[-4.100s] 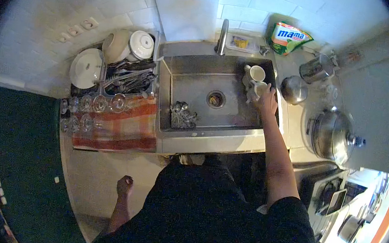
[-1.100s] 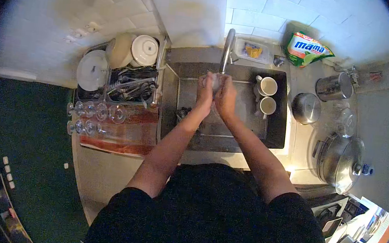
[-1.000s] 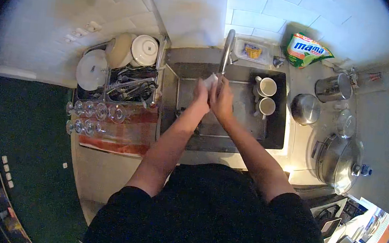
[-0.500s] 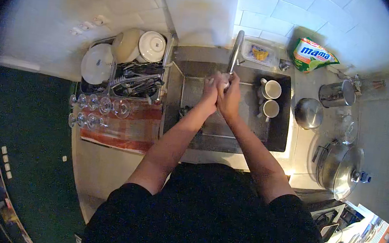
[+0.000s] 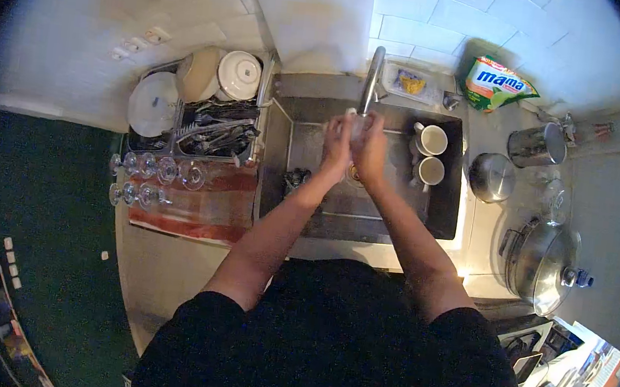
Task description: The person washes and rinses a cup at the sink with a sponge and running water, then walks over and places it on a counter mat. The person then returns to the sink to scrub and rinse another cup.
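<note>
Both hands are together under the tap [image 5: 373, 79], above the dark sink [image 5: 302, 199]. Between them is a small pale object [image 5: 358, 127], mostly covered by the fingers, so its kind cannot be made out. My left hand [image 5: 337, 147] is closed around its left side. On the other side, my right hand [image 5: 369, 148] grips it with curled fingers. Two white mugs [image 5: 431, 140] stand inside the sink to the right of my hands. Some small dark metal items [image 5: 296, 178] lie at the sink's left side.
Left of the sink, a dish rack [image 5: 262, 105] holds plates, bowls and cutlery. Several upturned stemmed glasses [image 5: 166, 171] stand on a red-striped cloth [image 5: 217, 210]. To the right are a metal pot [image 5: 493, 177], a lidded pan [image 5: 544, 267] and a detergent pouch [image 5: 497, 85].
My hands have shifted slightly and parted a little around the pale object, showing more of it. The whole view has moved slightly. The mugs stay in place.
</note>
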Tool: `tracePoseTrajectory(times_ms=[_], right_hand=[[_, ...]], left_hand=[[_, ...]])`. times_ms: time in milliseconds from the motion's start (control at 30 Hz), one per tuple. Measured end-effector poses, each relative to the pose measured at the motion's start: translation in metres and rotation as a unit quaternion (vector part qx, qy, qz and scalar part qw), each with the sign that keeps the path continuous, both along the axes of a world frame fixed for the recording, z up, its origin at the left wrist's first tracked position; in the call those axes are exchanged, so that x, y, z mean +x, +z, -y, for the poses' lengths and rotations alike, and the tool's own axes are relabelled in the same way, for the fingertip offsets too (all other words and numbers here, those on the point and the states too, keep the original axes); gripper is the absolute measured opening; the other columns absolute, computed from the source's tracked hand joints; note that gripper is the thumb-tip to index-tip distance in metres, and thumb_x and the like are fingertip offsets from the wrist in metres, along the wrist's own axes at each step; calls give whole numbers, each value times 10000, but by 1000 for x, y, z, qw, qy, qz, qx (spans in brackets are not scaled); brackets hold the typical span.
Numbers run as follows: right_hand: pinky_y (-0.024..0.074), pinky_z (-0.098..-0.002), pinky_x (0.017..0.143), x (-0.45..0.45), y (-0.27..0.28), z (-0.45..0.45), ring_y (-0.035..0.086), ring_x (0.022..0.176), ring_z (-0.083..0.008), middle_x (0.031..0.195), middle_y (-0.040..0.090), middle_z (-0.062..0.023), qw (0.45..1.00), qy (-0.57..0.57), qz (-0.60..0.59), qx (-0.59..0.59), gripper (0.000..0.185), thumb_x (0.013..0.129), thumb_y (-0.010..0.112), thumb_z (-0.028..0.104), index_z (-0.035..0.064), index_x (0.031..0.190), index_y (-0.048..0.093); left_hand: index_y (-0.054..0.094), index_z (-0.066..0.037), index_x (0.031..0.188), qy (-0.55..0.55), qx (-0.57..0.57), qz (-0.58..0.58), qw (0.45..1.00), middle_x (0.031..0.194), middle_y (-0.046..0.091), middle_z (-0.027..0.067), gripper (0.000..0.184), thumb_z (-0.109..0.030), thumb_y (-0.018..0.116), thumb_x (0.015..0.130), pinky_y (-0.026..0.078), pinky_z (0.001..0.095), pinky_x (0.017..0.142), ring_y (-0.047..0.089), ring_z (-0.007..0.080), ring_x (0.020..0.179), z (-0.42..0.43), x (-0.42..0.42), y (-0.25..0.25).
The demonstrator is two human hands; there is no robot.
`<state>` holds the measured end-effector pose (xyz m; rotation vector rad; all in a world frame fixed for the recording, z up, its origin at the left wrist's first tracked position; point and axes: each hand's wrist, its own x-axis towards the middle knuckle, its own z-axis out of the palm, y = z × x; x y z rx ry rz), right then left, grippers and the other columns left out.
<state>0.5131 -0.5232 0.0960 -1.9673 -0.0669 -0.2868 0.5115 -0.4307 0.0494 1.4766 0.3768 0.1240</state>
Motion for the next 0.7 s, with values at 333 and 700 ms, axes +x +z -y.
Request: tracePoseTrajectory(times_ms=[333,700], right_hand=[[529,-602,772,-2,-10,-3,670,875,-551,960,692,-332,985,6,-157,-73,391,1077,514,319,41,1345,452],[350,-561,1133,-24,2,20,602,1269,-405,1324,658,-223,964,196,78,-159,373,1082,492,278,32,1347,584]], left_hand=[[626,-173,1279,-90,-263,-199,940,1193,681,34,560,-630,576,957,506,339,797,644,220,1073,-7,-6,-8],[664,-191,1249,-81,-412,-275,865,1185,705,31,567,-655,506,963,546,447,897,662,254,1068,-37,3,12]])
